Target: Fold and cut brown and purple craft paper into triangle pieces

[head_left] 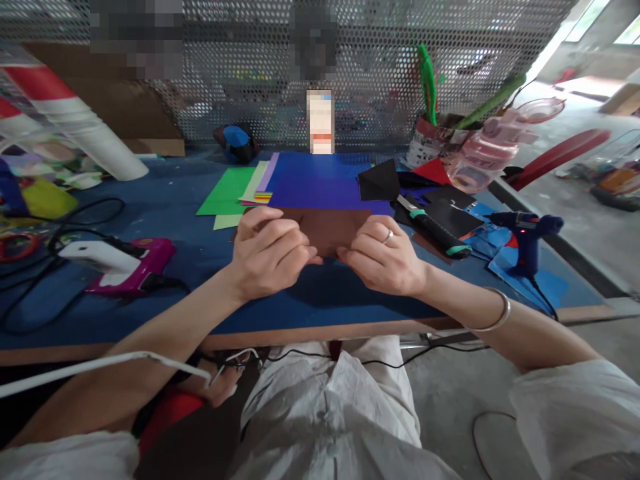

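The left hand (270, 257) and right hand (385, 260) hold a brown paper sheet (330, 230) just above the table (320, 300), fingers closed on its near edge. The sheet looks mostly flat, so the folding seems barely begun. The knife (433, 230) and blue glue gun (523, 233) lie untouched.

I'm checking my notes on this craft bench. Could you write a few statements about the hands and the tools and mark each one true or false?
1. The left hand and the right hand both pinch the brown sheet. True.
2. The utility knife lies to the left of the hands. False: it lies to their right, on dark paper.
3. The right hand wears a ring. True.
4. The left hand holds the blue glue gun. False: it stands at the right, apart from both hands.
5. A pink glue gun lies on the table at the left. True.
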The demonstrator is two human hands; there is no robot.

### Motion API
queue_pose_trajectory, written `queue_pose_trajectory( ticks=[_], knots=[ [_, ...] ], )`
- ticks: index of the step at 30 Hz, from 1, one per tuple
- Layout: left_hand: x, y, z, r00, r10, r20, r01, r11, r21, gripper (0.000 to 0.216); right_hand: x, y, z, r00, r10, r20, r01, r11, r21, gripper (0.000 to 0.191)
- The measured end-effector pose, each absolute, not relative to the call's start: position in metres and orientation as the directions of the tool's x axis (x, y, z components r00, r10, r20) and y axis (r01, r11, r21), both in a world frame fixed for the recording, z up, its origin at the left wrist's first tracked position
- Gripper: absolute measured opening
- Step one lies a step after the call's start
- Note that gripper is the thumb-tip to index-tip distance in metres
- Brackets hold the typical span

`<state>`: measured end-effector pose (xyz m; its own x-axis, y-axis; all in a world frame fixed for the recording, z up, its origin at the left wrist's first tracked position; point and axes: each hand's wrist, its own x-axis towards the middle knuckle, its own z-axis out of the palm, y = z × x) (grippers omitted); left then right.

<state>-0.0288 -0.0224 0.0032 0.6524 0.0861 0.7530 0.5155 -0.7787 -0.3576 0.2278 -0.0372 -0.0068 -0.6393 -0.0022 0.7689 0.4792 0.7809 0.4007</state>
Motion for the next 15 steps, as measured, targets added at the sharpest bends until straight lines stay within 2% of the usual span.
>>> queue_pose_trajectory(
  ticks=[3,5,9,12,15],
  knots=[
    [-0.0310,-0.0220,0.0088,0.658,-0.062,0.751,0.517,-0.688,-0.510,0.026,0.2296,-0.0347,-0.0073,-0.636,0.001,0.772,0.501,0.761,0.412,0.028],
    [-0.0331,-0.0208,0.0103,0.664,-0.115,0.739,0.514,-0.649,-0.562,0.030,0.2303,-0.0331,-0.0078,-0.640,0.004,0.769,0.508,0.753,0.419,0.030],
    [-0.0352,-0.0190,0.0102,0.677,-0.086,0.731,0.534,-0.627,-0.568,0.030,0.2323,-0.0302,-0.0089,-0.637,0.008,0.771,0.515,0.749,0.417,0.030],
    [-0.0329,-0.0185,0.0109,0.656,-0.131,0.744,0.519,-0.638,-0.570,0.021,0.2345,-0.0283,-0.0094,-0.628,0.013,0.778,0.524,0.746,0.411,0.030],
    [-0.0293,-0.0178,0.0111,0.622,-0.167,0.765,0.498,-0.670,-0.551,0.023,0.2354,-0.0274,-0.0093,-0.620,0.011,0.784,0.525,0.749,0.405,0.028]
  ],
)
